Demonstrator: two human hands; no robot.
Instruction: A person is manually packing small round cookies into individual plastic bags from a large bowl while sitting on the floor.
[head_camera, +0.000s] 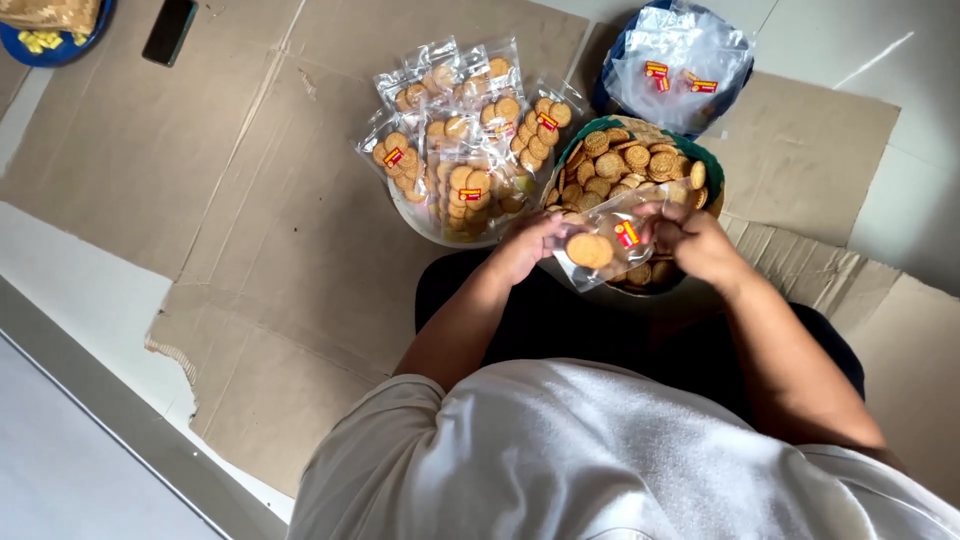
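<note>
My left hand (527, 247) and my right hand (700, 240) both hold one clear plastic bag (612, 240) with a red and yellow sticker, over my lap. A round tan biscuit (589, 250) lies inside the bag near my left fingers. Just beyond the bag stands a green bowl (712, 161) heaped with loose round biscuits (625, 162). To its left a white bowl (420, 222) carries a pile of filled, stickered biscuit bags (465, 135).
Flattened brown cardboard (240, 200) covers the pale tiled floor. A dark blue bag of empty clear bags (678, 62) sits at the back right. A black phone (169, 30) and a blue dish (58, 48) lie at the far left corner.
</note>
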